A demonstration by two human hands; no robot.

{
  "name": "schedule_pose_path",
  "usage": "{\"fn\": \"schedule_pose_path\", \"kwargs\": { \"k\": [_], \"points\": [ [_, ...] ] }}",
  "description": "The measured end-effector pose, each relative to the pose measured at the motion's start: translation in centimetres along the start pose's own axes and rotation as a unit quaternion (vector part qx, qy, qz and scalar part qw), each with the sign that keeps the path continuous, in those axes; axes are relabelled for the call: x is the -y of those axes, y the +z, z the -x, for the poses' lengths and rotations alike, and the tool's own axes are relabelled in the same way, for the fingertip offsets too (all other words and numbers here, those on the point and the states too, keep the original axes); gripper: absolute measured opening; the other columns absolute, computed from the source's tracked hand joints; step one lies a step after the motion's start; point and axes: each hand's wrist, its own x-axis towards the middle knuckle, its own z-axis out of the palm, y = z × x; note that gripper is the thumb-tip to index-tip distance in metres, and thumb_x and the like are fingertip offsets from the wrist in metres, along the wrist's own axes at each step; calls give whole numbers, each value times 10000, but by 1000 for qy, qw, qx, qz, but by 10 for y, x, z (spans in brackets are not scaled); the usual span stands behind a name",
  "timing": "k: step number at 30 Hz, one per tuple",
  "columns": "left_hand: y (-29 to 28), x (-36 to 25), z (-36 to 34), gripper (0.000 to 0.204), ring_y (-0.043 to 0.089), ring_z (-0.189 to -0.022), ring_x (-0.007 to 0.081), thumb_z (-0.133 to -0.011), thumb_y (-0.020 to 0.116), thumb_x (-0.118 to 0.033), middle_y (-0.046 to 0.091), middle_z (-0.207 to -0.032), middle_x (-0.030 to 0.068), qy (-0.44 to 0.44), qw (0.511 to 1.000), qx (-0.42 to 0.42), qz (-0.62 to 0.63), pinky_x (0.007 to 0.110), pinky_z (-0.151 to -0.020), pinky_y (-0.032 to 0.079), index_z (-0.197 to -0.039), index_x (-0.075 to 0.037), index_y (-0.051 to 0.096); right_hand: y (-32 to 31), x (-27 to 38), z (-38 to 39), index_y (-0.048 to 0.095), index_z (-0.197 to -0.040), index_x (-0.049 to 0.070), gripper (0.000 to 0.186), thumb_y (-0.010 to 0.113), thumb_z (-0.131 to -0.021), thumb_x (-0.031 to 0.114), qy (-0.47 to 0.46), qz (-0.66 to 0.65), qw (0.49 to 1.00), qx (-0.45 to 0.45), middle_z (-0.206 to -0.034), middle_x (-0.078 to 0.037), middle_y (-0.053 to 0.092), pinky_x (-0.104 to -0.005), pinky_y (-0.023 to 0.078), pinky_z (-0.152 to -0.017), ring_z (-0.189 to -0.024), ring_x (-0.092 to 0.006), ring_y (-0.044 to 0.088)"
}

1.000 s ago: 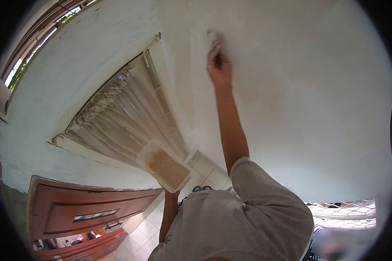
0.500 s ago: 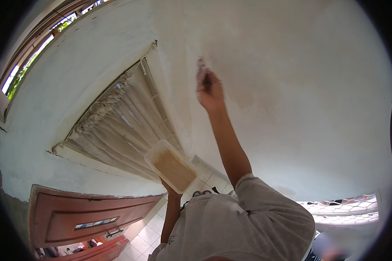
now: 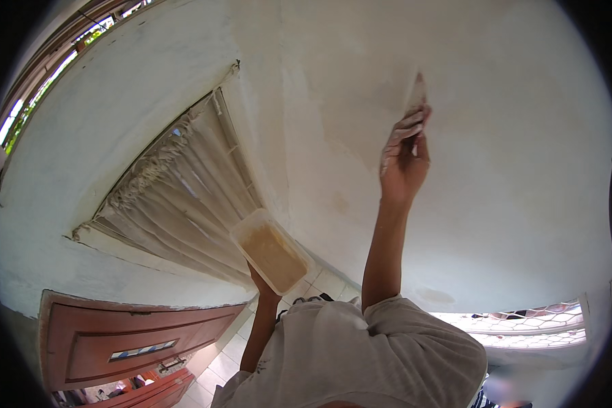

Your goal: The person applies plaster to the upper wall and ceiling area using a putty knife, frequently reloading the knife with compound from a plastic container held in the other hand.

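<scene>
My right hand (image 3: pixel 406 153), smeared with white, is raised at the wall and closed around a putty knife (image 3: pixel 417 93). Its thin, pale blade points up along the wall, slightly blurred; the fingers hide the handle. Around it the wall (image 3: pixel 360 75) carries damp-looking beige patches. Lower down, my left hand (image 3: pixel 264 282) holds a rectangular, translucent plastic tub (image 3: pixel 277 255) from beneath and along its near side. Beige residue coats the inside of the tub. Most of the left fingers are out of sight behind it.
A curtained window (image 3: pixel 177 183) fills the wall's left part, close to the tub. Below it is a reddish-brown door (image 3: pixel 143 340). White floor tiles (image 3: pixel 234 350) show beneath me. At lower right there is a grilled opening (image 3: pixel 523 328), with another person (image 3: pixel 500 393) partly visible below.
My right hand has swept to the right across the wall with the putty knife. The left hand keeps hold of the tub in nearly the same place.
</scene>
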Motion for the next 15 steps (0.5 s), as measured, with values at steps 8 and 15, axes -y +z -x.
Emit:
{"fn": "schedule_pose_path", "kwargs": {
  "k": [8,15],
  "points": [
    [-2,-6,3,571,587,-1190,240,-1031,394,-544,585,-1320,54,-8,999,-34,14,424,-991,518,-1436,-145,457,-167,-59,-95,600,-1112,-108,188,536,-956,-24,102,125,958,-238,-1074,-194,680,-299,620,-816,-940,-255,688],
    [15,-9,0,616,570,-1210,221,-1037,331,-590,563,-1345,46,7,998,52,-41,415,-1006,505,-1461,-154,428,-47,-8,-84,541,-1372,-12,420,380,-985,-18,118,-73,990,17,-1299,-224,577,-392,553,-943,-1103,-311,594]
  ]
}}
